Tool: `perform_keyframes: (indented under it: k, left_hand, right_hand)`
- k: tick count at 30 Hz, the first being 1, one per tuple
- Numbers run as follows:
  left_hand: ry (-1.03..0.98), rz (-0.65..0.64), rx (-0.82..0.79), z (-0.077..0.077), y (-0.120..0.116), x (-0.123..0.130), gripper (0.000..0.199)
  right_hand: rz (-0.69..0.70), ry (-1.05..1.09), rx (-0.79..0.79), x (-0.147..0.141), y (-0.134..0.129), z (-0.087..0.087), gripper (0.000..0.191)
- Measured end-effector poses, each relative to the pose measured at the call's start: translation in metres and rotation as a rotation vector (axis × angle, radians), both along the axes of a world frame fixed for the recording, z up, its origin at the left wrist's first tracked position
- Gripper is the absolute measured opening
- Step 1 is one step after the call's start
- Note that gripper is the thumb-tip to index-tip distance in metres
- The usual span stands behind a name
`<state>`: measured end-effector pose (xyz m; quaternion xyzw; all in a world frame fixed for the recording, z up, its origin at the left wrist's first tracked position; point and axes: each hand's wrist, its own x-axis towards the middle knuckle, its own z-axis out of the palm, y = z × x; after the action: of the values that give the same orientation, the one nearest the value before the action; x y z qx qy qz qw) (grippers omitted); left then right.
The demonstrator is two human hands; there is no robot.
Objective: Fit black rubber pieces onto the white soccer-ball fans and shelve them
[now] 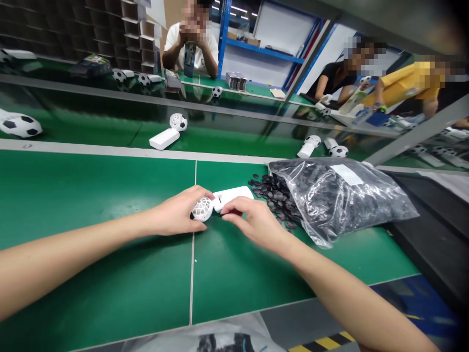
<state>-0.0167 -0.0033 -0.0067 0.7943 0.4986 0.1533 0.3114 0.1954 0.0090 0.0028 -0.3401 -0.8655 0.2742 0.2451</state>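
A white device with a soccer-ball head and a flat white handle lies on the green work table. My left hand is closed around the ball head, thumb and fingers on opposite sides of it. Beside the handle's near edge, my right hand pinches thumb and forefinger together. A small black piece shows only as a dark edge at those fingertips. To the right, loose black oval pieces spill from a clear plastic bag filled with more of them.
Behind the table edge runs a green conveyor carrying several similar soccer-ball devices. A black tray stands at right. Across the line sit several people, one in a white shirt. A slanted metal post rises at right.
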Motion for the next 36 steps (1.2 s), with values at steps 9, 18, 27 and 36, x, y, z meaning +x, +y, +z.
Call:
perform_keyframes:
  k: [9,18,27,36]
  left_hand:
    - [-0.036,0.014,0.047,-0.001,0.0,0.005,0.042]
    - [-0.059,0.021,0.052,-0.002,-0.002,0.006,0.037]
    - [-0.069,-0.078,0.108,-0.011,0.003,-0.001,0.043]
    - [-0.06,-0.091,0.11,-0.007,0.004,-0.002,0.041]
  right_hand:
    - [0.067,0.026,0.004,-0.024,0.01,-0.01,0.007]
    - [0.171,-0.09,0.003,-0.029,0.018,-0.007,0.011]
    - [0.204,-0.06,0.022,-0.021,0.025,-0.011,0.007]
    - [0.328,-0.022,0.263,-0.017,0.03,-0.024,0.011]
